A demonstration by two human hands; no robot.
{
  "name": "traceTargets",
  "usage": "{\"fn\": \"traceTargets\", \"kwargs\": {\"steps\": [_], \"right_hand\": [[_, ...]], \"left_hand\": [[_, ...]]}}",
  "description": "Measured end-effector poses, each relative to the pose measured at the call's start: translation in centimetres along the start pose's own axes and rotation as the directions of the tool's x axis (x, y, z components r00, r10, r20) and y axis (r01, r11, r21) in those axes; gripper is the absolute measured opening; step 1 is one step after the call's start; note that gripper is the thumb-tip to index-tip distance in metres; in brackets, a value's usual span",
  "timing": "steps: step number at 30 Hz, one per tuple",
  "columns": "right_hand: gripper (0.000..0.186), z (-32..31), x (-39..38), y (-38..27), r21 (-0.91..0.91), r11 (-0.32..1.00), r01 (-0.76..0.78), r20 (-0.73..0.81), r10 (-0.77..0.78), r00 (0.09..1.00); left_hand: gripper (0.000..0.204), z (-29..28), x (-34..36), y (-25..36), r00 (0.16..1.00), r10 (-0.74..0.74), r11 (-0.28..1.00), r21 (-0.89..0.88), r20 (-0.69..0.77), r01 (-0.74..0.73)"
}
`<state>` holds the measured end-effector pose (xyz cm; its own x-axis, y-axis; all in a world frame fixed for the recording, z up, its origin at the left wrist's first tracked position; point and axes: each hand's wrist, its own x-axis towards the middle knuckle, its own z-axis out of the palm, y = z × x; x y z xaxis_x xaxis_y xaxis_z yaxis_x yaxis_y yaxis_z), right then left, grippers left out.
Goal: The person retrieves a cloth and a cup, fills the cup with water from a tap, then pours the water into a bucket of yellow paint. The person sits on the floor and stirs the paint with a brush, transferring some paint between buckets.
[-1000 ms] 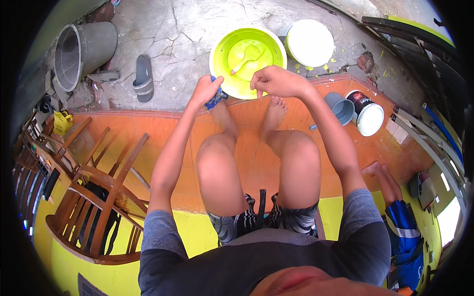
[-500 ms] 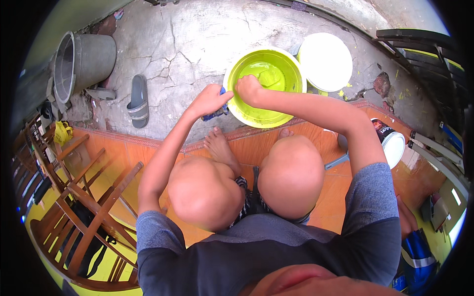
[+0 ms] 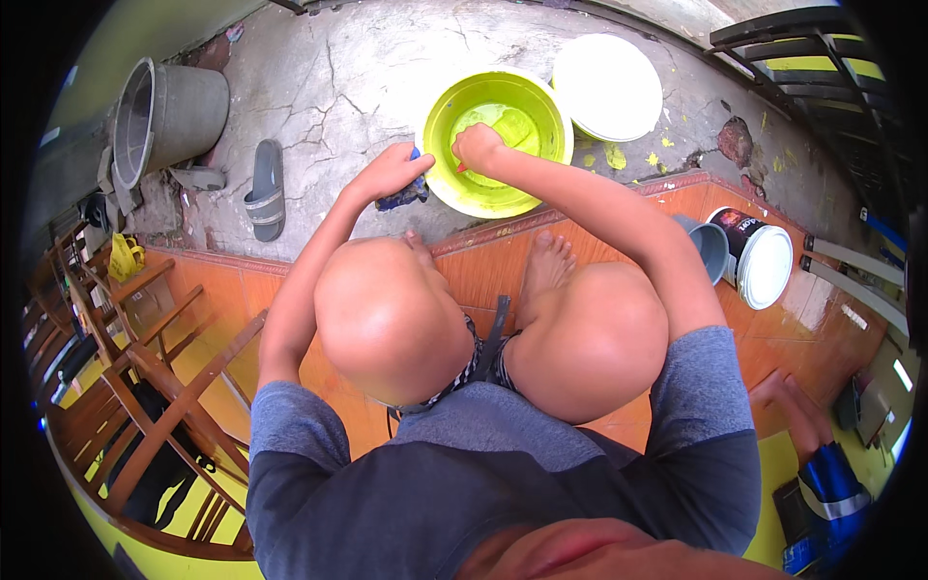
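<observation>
Paint bucket (image 3: 557,145), green inside, apparently at stirring: right hand (image 3: 478,147) clenched on half-hidden stirrer (image 3: 518,128), left hand (image 3: 391,170) clutching blue cloth (image 3: 403,197), next move wanting steady strokes.

Free room over concrete (image 3: 372,82) beyond left hand (image 3: 390,172); 1 white-topped container (image 3: 607,87) an obstacle right of yellow-green bucket (image 3: 493,89)

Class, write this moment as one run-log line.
left hand: holds blue cloth by green bucket | right hand: grips paint-covered tool inside bucket | nearby: white lid, grey sandal
</observation>
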<state>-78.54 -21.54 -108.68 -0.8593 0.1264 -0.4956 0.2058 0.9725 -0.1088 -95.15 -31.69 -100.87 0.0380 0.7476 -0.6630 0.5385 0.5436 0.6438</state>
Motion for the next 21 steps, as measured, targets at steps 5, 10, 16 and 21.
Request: {"fn": "traceTargets", "kwargs": {"steps": [5, 10, 16, 21], "right_hand": [[0.022, -0.4, 0.0, 0.3, -0.062, 0.991, 0.116, -0.002, -0.116, 0.993], [0.013, -3.2, -4.6, 1.6, 0.061, 0.998, 0.011, -0.215, 0.002, 0.977], [0.022, -8.8, -14.1, 5.5, 0.544, 0.813, -0.206, -0.142, 0.332, 0.933], [0.026, -10.6, -18.7, 5.1, 0.664, 0.670, -0.331, 0.020, 0.426, 0.904]], "left_hand": [[0.044, 3.4, -1.7, -0.6, 0.971, 0.079, 0.991, -0.083, -0.227, -0.100], [0.050, 6.8, -3.3, 0.2, 0.912, 0.076, 0.962, -0.211, -0.403, -0.174], [0.041, 0.6, 0.4, 0.1, 0.936, 0.209, 0.977, 0.111, -0.282, -0.184], [0.043, -0.4, 3.8, 0.5, 0.864, 0.321, 0.947, 0.152, -0.388, -0.284]]}}
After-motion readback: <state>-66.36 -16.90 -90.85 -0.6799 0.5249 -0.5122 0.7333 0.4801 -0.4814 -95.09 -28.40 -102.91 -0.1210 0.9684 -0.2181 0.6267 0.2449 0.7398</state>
